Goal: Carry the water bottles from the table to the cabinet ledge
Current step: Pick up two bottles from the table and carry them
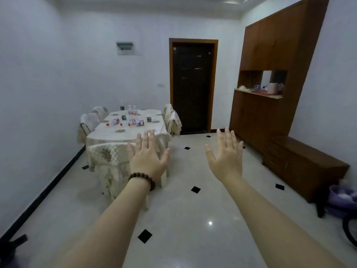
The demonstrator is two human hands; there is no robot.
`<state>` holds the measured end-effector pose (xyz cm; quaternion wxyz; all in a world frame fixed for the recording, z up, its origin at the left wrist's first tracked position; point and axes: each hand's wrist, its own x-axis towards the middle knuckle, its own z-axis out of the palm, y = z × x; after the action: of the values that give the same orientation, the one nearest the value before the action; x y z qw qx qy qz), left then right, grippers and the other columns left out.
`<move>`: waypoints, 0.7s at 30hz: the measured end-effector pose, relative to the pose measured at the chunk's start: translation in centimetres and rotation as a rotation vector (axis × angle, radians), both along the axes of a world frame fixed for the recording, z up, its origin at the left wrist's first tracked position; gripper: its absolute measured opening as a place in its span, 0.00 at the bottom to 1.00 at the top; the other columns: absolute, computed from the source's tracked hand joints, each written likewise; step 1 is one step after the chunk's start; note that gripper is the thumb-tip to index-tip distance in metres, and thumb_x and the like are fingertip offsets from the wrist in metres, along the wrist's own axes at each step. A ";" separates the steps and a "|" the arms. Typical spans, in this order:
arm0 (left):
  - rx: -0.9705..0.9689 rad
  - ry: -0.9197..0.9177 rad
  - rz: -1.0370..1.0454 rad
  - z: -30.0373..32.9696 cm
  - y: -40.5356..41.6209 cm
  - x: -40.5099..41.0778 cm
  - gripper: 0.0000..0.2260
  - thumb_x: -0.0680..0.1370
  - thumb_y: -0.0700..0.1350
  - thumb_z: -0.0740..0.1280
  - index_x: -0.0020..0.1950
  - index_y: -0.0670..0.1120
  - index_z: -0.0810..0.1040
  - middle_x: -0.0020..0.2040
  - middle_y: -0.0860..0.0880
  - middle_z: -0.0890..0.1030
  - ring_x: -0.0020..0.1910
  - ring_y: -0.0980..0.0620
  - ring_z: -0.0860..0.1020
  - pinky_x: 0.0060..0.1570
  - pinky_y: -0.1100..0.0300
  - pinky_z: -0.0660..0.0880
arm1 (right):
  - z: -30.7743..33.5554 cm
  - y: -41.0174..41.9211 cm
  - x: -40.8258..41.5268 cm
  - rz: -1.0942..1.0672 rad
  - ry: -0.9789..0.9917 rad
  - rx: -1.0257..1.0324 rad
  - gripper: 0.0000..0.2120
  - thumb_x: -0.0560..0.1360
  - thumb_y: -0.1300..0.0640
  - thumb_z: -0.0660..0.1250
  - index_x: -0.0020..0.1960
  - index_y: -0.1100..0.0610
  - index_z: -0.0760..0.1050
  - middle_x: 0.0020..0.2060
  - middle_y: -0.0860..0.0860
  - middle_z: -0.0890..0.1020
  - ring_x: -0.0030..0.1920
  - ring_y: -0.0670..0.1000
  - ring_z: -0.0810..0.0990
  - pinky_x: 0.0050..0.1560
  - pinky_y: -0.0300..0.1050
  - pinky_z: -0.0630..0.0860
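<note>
Several water bottles (135, 122) are lying on their sides near the middle of the cloth-covered surface (123, 132), red-labelled and clear, and a few more (132, 109) are standing upright toward its far end, beside a darker bottle (121, 106). Small red specks, probably loose caps though the view is too distant to be sure, are sitting among the fallen ones, along with a few small dark cans (149, 119). Judging by their look, these are thin plastic bottles: light, a little slick, and giving under a squeeze, so each is asking for a grip around the middle of the barrel, across the label, rather than at the neck. Any bottle missing its cap would be needing an upright carry to keep from spilling. The lying ones are likely to roll on the cloth when touched.

Covered chairs (172, 118) are standing around the surface. Nearer than the surface, the left hand (147, 155), with a beaded bracelet (142, 179) at the wrist, is reaching forward with fingers spread wide and holding nothing; the right hand (226, 154) is doing the same to the right of the surface, its fingers also splayed and empty. Both are well apart from the bottles, so the walk to the surface is coming first. Far right of the surface, the cabinet ledge (257, 93) is waiting in the tall wooden unit, already carrying some clutter.
</note>
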<state>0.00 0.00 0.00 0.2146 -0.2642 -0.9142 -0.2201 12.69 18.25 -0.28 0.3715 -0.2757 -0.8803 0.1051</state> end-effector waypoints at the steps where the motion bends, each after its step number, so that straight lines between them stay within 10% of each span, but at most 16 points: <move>1: -0.016 -0.003 0.014 -0.5 -0.1 0.2 0.34 0.78 0.64 0.48 0.78 0.49 0.44 0.79 0.48 0.48 0.78 0.50 0.43 0.74 0.42 0.41 | -0.5 -0.1 0.2 -0.021 -0.025 0.003 0.32 0.79 0.40 0.51 0.78 0.52 0.49 0.78 0.53 0.49 0.78 0.52 0.43 0.76 0.58 0.42; 21: -0.159 -0.148 0.020 -13.7 2.6 4.3 0.33 0.78 0.62 0.50 0.79 0.48 0.47 0.79 0.50 0.51 0.78 0.51 0.44 0.74 0.44 0.39 | -14.7 1.8 4.9 -0.033 -0.315 -0.179 0.32 0.79 0.41 0.49 0.78 0.53 0.47 0.78 0.53 0.46 0.77 0.51 0.40 0.76 0.56 0.39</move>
<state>4.30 2.63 -13.67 0.1268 -0.2544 -0.9447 -0.1636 17.54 20.03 -15.01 0.2046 -0.3352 -0.9101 0.1322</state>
